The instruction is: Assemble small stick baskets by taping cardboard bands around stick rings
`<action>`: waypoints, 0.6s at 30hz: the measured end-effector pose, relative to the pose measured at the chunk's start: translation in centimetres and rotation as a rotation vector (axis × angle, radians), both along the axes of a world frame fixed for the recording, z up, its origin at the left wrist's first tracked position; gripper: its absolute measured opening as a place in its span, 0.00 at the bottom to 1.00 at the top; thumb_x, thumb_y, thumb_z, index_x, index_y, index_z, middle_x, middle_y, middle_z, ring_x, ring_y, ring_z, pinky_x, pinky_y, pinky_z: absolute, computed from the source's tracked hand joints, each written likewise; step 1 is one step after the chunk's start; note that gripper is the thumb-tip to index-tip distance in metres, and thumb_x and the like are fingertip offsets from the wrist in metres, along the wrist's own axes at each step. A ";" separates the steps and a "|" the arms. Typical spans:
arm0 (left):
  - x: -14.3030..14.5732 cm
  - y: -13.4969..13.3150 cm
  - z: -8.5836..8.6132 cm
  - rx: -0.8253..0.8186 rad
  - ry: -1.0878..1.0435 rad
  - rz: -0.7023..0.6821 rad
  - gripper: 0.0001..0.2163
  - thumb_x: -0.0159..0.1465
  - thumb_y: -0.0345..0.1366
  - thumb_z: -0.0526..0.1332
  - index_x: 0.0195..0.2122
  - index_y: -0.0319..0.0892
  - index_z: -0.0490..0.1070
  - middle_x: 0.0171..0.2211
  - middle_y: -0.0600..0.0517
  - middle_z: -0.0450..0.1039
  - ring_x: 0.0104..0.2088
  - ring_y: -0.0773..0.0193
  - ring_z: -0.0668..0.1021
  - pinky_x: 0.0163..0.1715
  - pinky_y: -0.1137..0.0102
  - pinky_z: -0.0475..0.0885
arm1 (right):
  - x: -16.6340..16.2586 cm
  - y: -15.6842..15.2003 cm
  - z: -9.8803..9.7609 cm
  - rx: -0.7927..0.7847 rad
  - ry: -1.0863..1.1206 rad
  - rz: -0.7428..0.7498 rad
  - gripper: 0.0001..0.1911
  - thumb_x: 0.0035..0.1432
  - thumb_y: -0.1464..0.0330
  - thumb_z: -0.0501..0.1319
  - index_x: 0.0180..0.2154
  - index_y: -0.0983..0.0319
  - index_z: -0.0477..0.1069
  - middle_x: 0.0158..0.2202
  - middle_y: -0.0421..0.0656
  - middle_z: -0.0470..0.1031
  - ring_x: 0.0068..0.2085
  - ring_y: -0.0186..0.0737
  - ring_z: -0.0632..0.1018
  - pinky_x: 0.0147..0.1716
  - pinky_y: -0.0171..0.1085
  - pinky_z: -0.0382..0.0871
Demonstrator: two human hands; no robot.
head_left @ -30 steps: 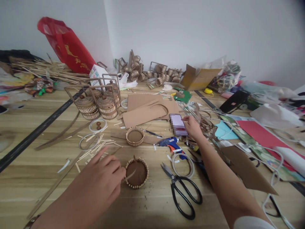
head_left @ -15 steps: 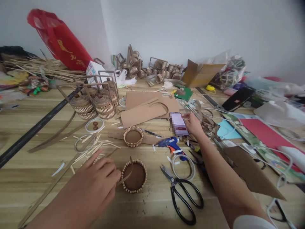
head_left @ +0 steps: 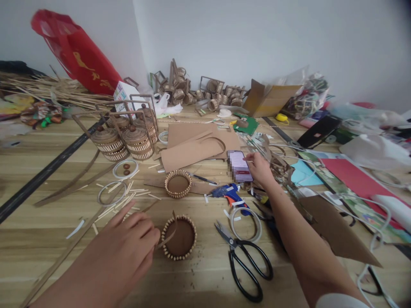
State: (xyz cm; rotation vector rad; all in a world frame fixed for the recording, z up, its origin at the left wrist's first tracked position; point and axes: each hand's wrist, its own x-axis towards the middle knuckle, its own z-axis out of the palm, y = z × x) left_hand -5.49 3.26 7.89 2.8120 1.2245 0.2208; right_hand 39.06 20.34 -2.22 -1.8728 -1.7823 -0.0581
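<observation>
My left hand (head_left: 128,244) rests on the wooden table (head_left: 38,239), its thumb and fingers pinched on a thin brown strip (head_left: 167,239) that reaches onto a small round basket base (head_left: 179,238) ringed with short sticks. My right hand (head_left: 261,169) lies farther back beside a phone (head_left: 239,166) with a lit screen, fingers on its right edge and a fingertip at its top. A second round basket base (head_left: 177,183) sits between the two hands.
Black scissors (head_left: 245,259), a tape ring (head_left: 246,218) and a blue glue gun (head_left: 229,193) lie between my arms. Brown cardboard sheets (head_left: 192,147), finished lidded baskets in a frame (head_left: 128,139), loose sticks (head_left: 128,196), a red bag (head_left: 77,53) and coloured paper (head_left: 353,179) crowd the table.
The view has shifted slightly; my left hand has slid a little leftward with the strip. My right hand stays on the phone.
</observation>
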 end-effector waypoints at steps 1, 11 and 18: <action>0.0 0.0 0.2 0.001 0.006 0.001 0.12 0.63 0.27 0.50 0.30 0.46 0.71 0.29 0.54 0.72 0.36 0.59 0.72 0.53 0.56 0.62 | 0.0 0.0 0.0 0.000 -0.003 0.001 0.15 0.65 0.63 0.60 0.50 0.64 0.70 0.48 0.46 0.74 0.47 0.44 0.77 0.48 0.50 0.71; 0.4 0.3 0.7 -0.025 0.045 0.003 0.12 0.62 0.27 0.50 0.30 0.45 0.72 0.29 0.53 0.73 0.35 0.59 0.72 0.50 0.57 0.64 | 0.1 0.0 0.0 -0.023 -0.030 -0.026 0.15 0.65 0.62 0.60 0.50 0.63 0.70 0.49 0.46 0.74 0.48 0.45 0.76 0.49 0.51 0.70; -0.2 0.1 -0.4 -0.022 -0.004 0.022 0.11 0.62 0.26 0.51 0.30 0.46 0.70 0.30 0.54 0.72 0.37 0.58 0.72 0.53 0.54 0.61 | 0.4 0.7 -0.4 -0.026 -0.039 -0.019 0.16 0.65 0.64 0.60 0.52 0.63 0.69 0.51 0.47 0.73 0.47 0.44 0.77 0.46 0.49 0.73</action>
